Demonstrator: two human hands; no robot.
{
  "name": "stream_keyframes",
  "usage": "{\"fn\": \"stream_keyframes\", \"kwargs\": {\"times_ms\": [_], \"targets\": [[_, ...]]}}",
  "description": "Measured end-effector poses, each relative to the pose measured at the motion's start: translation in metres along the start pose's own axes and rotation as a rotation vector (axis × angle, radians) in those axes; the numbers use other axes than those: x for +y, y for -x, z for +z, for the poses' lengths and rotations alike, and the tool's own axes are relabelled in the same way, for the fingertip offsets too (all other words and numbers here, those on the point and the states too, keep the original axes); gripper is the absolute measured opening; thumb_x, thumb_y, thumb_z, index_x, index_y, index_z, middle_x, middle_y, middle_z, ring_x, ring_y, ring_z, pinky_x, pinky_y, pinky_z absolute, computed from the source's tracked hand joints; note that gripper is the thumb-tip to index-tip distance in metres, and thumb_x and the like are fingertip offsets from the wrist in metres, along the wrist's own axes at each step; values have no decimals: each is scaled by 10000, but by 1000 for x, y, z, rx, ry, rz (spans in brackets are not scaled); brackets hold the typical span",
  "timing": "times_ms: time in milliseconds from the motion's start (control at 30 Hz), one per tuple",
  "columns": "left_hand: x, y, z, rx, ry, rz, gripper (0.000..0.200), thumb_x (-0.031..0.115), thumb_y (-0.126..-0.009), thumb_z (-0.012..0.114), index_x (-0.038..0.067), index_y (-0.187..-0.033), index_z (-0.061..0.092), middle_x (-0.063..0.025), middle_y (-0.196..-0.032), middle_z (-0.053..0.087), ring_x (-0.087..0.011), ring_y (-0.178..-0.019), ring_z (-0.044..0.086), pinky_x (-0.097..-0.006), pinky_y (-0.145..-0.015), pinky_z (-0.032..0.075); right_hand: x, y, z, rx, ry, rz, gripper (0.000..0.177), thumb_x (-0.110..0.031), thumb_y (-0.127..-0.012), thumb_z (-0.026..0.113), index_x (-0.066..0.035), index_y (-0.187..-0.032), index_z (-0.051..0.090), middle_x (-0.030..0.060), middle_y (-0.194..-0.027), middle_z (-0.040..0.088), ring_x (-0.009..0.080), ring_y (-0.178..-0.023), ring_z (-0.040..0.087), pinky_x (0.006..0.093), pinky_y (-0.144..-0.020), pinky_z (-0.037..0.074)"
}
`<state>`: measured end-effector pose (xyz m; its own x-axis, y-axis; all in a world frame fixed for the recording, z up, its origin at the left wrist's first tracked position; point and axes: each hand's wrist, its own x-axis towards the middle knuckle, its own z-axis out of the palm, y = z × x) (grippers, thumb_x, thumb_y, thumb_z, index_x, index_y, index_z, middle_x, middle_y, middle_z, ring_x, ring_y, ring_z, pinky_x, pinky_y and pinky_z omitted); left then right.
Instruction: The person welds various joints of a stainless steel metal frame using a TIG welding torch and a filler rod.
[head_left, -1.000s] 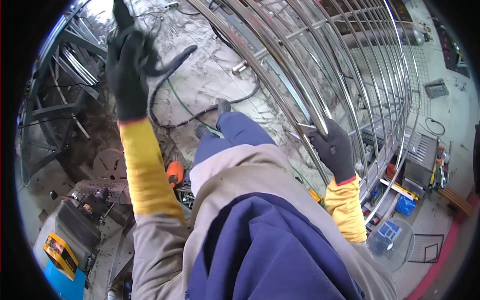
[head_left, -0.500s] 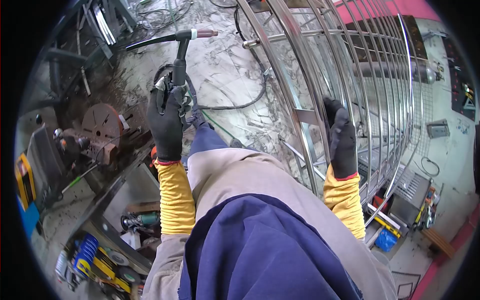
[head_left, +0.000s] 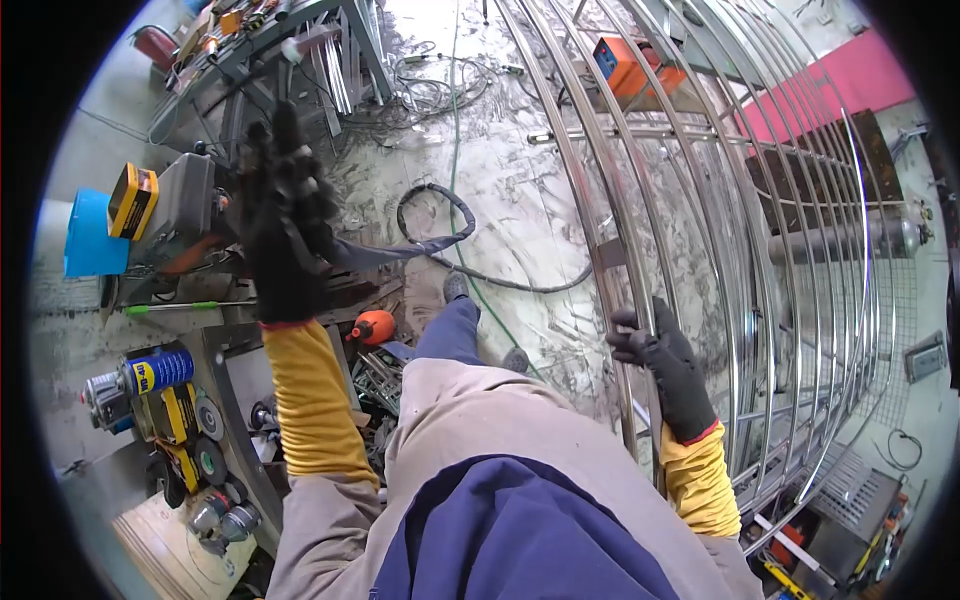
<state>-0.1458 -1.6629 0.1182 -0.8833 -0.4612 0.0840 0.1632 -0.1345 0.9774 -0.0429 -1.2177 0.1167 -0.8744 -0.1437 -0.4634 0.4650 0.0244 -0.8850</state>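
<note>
My left hand (head_left: 285,220), in a black glove, is raised at the left and smeared by motion. It holds a TIG welding torch (head_left: 308,42), whose blurred head sticks out above the fingers. The torch's dark sleeved cable (head_left: 390,252) runs from the hand and loops over the floor. At the right, my gloved right hand (head_left: 668,368) has its fingers curled around a shiny tube of a large barred metal frame (head_left: 612,255). Fingertips show on the tube's left side. The frame stands upright beside me, its long bars curving in the lens.
A green hose (head_left: 455,130) crosses the dirty floor near my feet. On the left are a workbench (head_left: 225,65), a blue bin (head_left: 95,232), a blue spray can (head_left: 160,371) and an orange bottle (head_left: 373,326). Behind the bars lie an orange machine (head_left: 625,68) and a gas cylinder (head_left: 850,240).
My left hand has moved left and up with the torch, toward the bench. My right hand has shifted lower along the frame, its fingers now wrapping a tube. The view has also turned.
</note>
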Motion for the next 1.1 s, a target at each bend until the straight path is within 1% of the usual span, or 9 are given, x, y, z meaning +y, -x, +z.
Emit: {"fn": "stream_keyframes", "kwargs": {"times_ms": [133, 233, 400, 533, 600, 700, 867, 967, 1100], "targets": [[36, -73, -17, -159, 147, 141, 417, 329, -1130, 578, 35, -1420, 633, -168, -1290, 739, -220, -965, 752, -344, -749, 636, -5, -12, -6, 28, 211, -3, 612, -305, -1049, 672, 34, -1526, 493, 133, -1381, 643, 184, -1245, 627, 343, -1092, 487], [54, -119, -11, -203, 204, 253, 481, 421, -1124, 559, 34, -1396, 647, -178, -1304, 741, -280, -1073, 756, -410, -840, 648, -19, -37, -3, 168, 223, -122, 676, -293, -1050, 679, 32, -1597, 450, 155, -1441, 619, 194, -1296, 592, 343, -1127, 449], [26, -196, 12, -315, 441, 200, 366, 274, -1136, 497, 14, -1354, 635, -205, -1303, 725, -251, -992, 773, -370, -842, 668, -70, -110, 12, 263, 260, -198, 681, -292, -1052, 664, 19, -1616, 442, 143, -1437, 625, 191, -1274, 591, 345, -1119, 445], [-43, -250, 6, -127, -418, 425, 436, 311, -1139, 533, 66, -1499, 539, -167, -1214, 759, -224, -831, 762, -313, -700, 638, -104, -172, 38, 267, 288, -153, 639, -239, -1053, 633, 21, -1610, 459, 116, -1337, 649, 178, -1202, 637, 323, -1073, 472], [-43, -251, 25, -108, 85, -104, 396, 288, -1135, 565, 58, -1457, 575, -138, -1166, 765, -203, -795, 755, -313, -658, 624, -116, -196, 59, 271, 176, -159, 613, -221, -1053, 619, 27, -1595, 478, 109, -1272, 658, 178, -1109, 687, 317, -1016, 511], [-66, -270, 29, -159, 58, -251, 243, 206, -1113, 610, 66, -1302, 669, -86, -1073, 767, -162, -773, 744, -299, -647, 613, -128, -221, 72, 308, 271, -109, 594, -242, -1061, 612, 11, -1586, 496, 127, -1228, 695, 177, -1009, 722, 318, -923, 556], [-86, -296, 42, -192, -40, -303, 261, 210, -1095, 641, 33, -1286, 666, -67, -1081, 763, -140, -774, 729, -274, -639, 568, -141, -231, 69, 330, 120, -17, 578, -270, -1066, 607, -13, -1576, 515, 158, -1192, 741, 182, -961, 740, 336, -884, 583], [-103, -312, 49, -207, -16, -296, 255, 218, -1098, 639, 33, -1269, 677, -46, -1045, 745, -105, -783, 695, -272, -654, 563, -152, -235, 69, 317, 127, 75, 686, -408, -1054, 654, 18, -1571, 507, 161, -1195, 745, 194, -947, 742, 346, -877, 596], [-121, -341, 58, -281, -134, -333, 346, 252, -1097, 656, 45, -1373, 640, -66, -1074, 756, -158, -788, 737, -297, -651, 582, -156, -272, 60, 198, -16, -1, 606, -283, -1063, 615, 37, -1564, 498, 159, -1217, 740, 216, -1015, 745, 370, -959, 599]]}}
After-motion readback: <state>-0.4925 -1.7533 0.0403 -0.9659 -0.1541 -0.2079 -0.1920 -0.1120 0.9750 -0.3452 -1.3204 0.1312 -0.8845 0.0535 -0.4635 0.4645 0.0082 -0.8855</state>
